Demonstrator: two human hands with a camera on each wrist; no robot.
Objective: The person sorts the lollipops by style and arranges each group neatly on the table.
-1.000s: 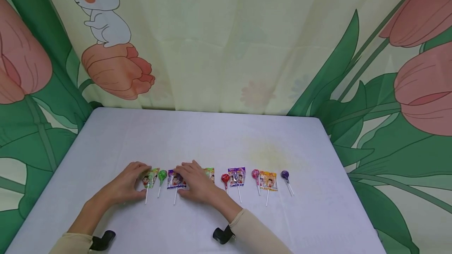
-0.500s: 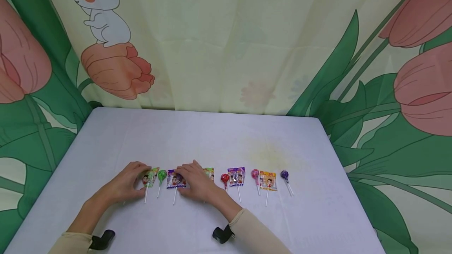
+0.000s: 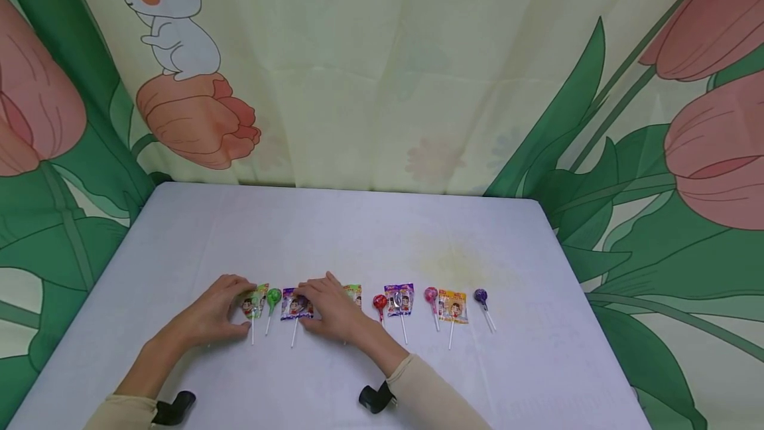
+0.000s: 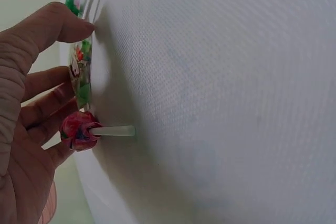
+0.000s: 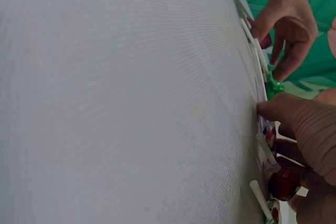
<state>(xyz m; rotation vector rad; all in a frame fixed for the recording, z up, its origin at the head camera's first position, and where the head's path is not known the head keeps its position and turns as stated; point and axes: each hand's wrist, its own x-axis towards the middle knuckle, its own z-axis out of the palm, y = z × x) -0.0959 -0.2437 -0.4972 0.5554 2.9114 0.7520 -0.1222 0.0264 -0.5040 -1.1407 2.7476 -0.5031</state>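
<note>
Left hand (image 3: 211, 310) curls its thumb and fingers round the green-packet lollipop (image 3: 254, 302), fingertip at the wrapper's top and thumb beside the stick, with a moderate gap between them. That stick slanted leftward a moment ago and now points almost straight toward the person, which looks like a small straightening within the row rather than a lift. The left wrist view shows a pink-red ball lollipop (image 4: 79, 130) against the lower fingers. Right hand (image 3: 334, 310) stays put, thumb and bent fingers loosely set about the purple-packet lollipop (image 3: 296, 304); how firmly it presses cannot be told. Under its palm side sits a dark red ball lollipop (image 5: 284, 184). Between the hands lies a green ball lollipop (image 3: 274, 296). Rightward, the line runs on across the white tablecloth (image 3: 358, 237), past an orange-packet lollipop (image 3: 453, 306) to a dark purple ball lollipop (image 3: 481, 295) at the end. Beyond the table's far edge hangs a cream curtain (image 3: 358, 85) printed with a white rabbit (image 3: 186, 45).
</note>
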